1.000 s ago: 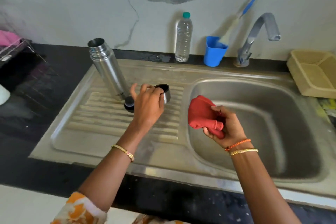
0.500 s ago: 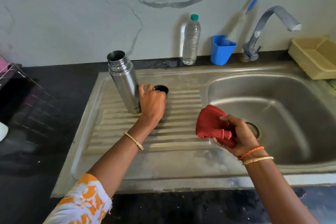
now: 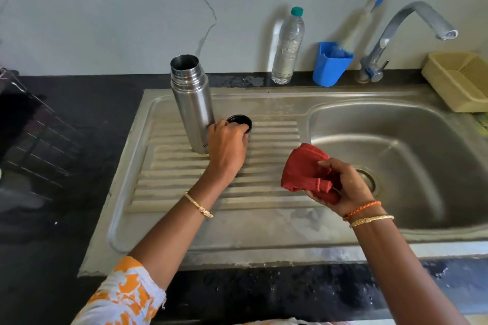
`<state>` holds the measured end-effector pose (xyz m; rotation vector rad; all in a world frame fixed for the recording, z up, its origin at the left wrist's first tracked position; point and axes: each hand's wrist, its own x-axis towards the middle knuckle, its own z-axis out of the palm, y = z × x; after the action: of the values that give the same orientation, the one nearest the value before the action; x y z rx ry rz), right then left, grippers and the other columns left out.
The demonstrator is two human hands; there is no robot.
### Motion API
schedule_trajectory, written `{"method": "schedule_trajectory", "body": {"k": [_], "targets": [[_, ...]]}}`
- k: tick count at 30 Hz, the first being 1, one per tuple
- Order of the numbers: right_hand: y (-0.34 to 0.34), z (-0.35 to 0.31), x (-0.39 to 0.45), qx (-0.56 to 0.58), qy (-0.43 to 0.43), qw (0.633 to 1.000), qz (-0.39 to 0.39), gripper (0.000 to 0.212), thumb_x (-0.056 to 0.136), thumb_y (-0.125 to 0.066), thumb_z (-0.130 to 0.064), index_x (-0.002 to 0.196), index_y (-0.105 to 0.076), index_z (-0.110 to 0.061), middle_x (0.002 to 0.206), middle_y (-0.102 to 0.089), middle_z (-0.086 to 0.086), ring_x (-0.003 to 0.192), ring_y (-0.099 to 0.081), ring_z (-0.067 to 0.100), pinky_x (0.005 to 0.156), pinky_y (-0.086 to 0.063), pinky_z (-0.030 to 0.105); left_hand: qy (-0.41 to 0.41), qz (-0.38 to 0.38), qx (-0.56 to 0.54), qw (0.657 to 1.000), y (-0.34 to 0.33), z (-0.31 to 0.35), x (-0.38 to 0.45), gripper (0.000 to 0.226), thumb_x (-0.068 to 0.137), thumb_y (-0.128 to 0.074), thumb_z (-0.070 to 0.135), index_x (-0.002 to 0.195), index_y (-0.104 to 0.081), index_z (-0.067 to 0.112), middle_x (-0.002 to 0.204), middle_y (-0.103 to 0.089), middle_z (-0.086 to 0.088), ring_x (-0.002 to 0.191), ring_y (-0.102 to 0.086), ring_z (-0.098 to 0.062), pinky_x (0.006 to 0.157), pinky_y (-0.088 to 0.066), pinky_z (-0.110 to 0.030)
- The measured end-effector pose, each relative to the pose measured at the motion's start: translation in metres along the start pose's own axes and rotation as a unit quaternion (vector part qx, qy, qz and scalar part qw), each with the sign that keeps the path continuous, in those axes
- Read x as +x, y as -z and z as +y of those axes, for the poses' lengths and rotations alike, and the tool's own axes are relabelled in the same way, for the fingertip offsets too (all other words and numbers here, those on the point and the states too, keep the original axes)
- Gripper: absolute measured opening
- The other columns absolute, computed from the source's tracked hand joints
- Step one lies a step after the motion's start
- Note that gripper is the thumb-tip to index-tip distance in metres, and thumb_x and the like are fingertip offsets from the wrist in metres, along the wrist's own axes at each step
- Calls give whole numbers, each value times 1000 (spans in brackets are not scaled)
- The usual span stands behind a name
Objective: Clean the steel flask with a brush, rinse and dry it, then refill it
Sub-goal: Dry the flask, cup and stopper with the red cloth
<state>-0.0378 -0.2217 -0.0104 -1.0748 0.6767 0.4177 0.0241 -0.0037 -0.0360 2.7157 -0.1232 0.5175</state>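
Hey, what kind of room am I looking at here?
Most likely a home kitchen: a steel sink with a ribbed drainboard, a tap at a marble-look wall, and a dark countertop.

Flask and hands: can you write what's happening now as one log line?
flask: upright, open, on drainboard | left hand: gripping cup lid beside flask | right hand: holding red cloth

The steel flask (image 3: pixel 193 105) stands upright and uncapped on the ribbed drainboard (image 3: pixel 169 179).
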Motion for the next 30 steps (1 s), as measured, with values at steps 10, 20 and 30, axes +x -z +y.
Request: {"method": "schedule_trajectory", "body": {"k": [10,20,30], "targets": [[15,6,-9,-9,-7,1000,18,4,87,-54,-13,84,-53,-12,76,-58,7,56,-61,21,50,-56,31,136,47,-183,973,37,-33,-100,22,90,-66,15,110,-71,10,105,-72,-3,93,-67,-19,85,-56,-38],[13,17,-19,-11,-36,999,10,5,88,-53,-12,83,-52,-12,77,-57,7,61,-61,23,50,-55,33,23,26,-22,999,-5,-18,-76,41,86,-70,20,123,-60,5,127,-56,-19,111,-56,-38,86,-51,-46],[26,14,-25,9,-48,998,27,2,88,-52,-11,87,-51,-10,80,-57,10,64,-59,25,50,-55,33,60,24,-152,986,-3,-15,-62,30,92,-64,18,120,-62,8,107,-68,-8,98,-64,-25,82,-51,-33]]}}
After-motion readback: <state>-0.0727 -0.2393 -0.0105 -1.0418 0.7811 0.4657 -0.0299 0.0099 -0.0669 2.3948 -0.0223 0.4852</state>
